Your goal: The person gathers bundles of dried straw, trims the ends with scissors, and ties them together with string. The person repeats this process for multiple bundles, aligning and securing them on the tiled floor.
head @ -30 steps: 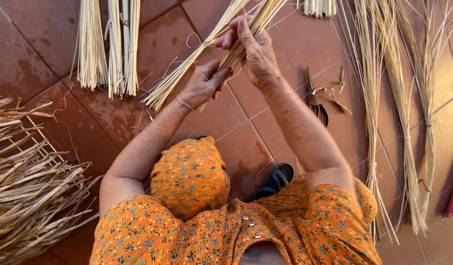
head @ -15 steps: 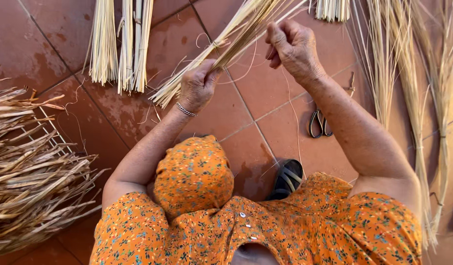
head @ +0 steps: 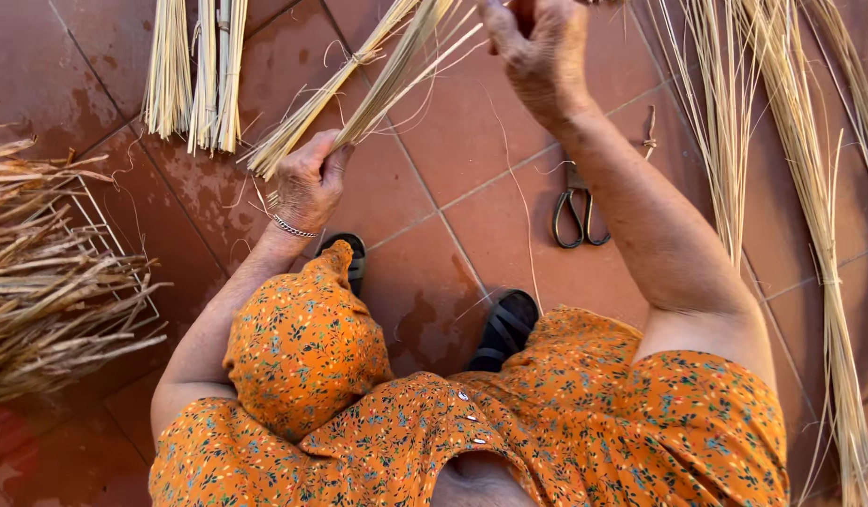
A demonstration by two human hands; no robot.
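right hand (head: 537, 47) raised to frame's top edge, left hand (head: 307, 183) gripping straw bundle (head: 359, 89)

Around the scissors (head: 577, 211) the tiled floor (head: 453, 160) lies bare toward the sandals (head: 502, 329) — open passage. Right of the scissors, long straw stalks (head: 791, 160) bar the way; far left, a dry straw heap (head: 49, 282).

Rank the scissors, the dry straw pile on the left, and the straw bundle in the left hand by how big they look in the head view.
1. Dry straw pile, though the frame edge cuts it off.
2. Straw bundle gripped by the left hand; it also runs out of frame, and sits nearer the camera.
3. Scissors, clearly smallest.
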